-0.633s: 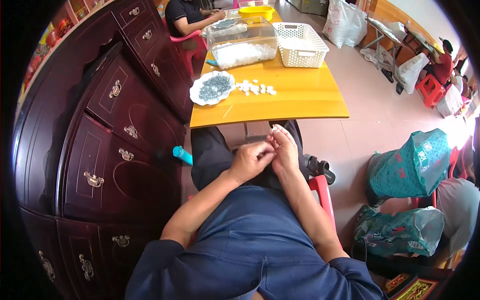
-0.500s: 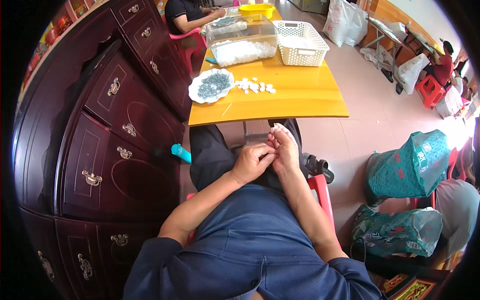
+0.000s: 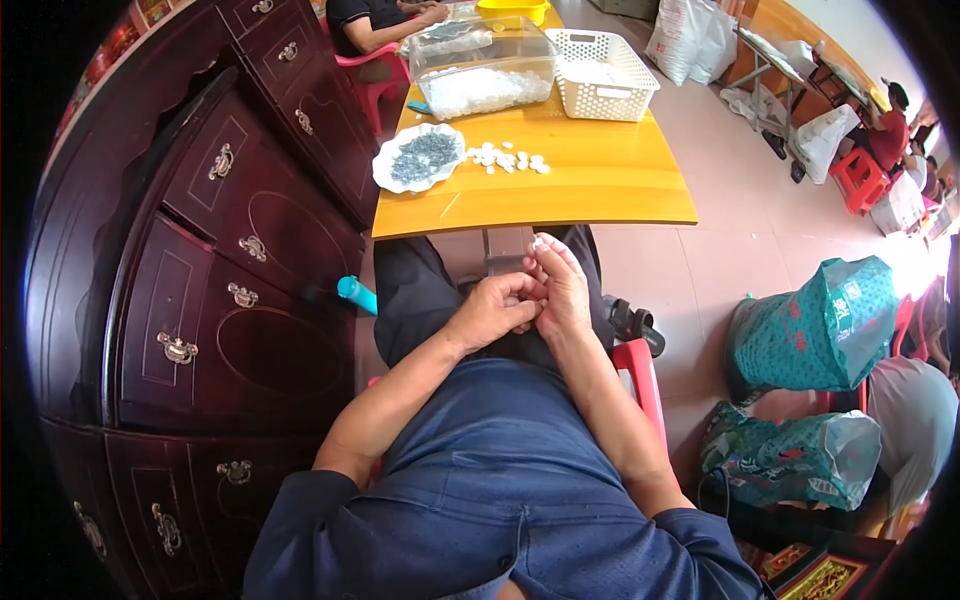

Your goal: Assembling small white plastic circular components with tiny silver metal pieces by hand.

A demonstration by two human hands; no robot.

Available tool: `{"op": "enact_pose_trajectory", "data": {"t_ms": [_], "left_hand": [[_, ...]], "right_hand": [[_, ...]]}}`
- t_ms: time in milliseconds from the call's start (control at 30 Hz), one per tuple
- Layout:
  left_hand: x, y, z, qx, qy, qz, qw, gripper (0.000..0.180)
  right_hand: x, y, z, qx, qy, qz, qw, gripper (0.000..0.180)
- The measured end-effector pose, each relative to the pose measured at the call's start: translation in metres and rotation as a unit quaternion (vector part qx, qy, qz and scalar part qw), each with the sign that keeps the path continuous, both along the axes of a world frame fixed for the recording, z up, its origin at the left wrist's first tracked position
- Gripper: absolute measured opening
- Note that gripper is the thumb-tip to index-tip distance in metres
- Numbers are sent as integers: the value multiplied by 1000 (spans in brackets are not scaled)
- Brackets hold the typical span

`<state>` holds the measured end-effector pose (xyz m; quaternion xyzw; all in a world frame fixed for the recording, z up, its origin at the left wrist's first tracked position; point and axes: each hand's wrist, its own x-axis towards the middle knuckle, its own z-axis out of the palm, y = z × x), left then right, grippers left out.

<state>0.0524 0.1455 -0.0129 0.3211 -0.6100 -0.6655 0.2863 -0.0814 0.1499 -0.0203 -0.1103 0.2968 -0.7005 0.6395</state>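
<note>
Above my lap, just short of the table's front edge, my two hands meet. My right hand (image 3: 563, 292) is turned palm up and pinches a small white piece (image 3: 540, 243) between thumb and fingertips. Against its palm, my left hand (image 3: 492, 312) is closed, thumb and fingers pressed together; what it grips, if anything, is hidden. On the yellow table (image 3: 600, 195) ahead lie several small round white pieces (image 3: 507, 160). Beside them on the left, a white scalloped plate (image 3: 384, 178) bears a heap of small grey-blue pieces (image 3: 425, 157).
Farther back stand a clear plastic box (image 3: 535, 68) of white pieces and a white perforated basket (image 3: 612, 108). A dark wooden cabinet (image 3: 200, 300) lines the left, near a turquoise bottle-like object (image 3: 357, 294). Teal bags (image 3: 800, 325) are on the right. Another person (image 3: 370, 30) sits at the far left.
The view has shifted slightly, so the table sits a little higher. My hands stay together, the right still pinching the white piece; the left fingers have curled a little more.
</note>
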Motion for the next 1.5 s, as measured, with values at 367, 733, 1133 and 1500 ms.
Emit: {"op": "enact_pose_trajectory", "data": {"t_ms": [367, 733, 1133, 1500], "left_hand": [[7, 1, 5, -217, -75, 19, 973, 15], [24, -8, 28, -128, 82, 92, 984, 18], [45, -18, 27, -199, 88, 194, 957, 18], [45, -23, 21, -147, 44, 147, 977, 14]], "right_hand": [[-3, -2, 5, 6, -69, 16, 997, 18], [-2, 6, 21, -30, -4, 29, 999, 15], [3, 9, 18, -85, 189, 32, 978, 15], [0, 6, 15, -71, 165, 44, 983, 16]]}}
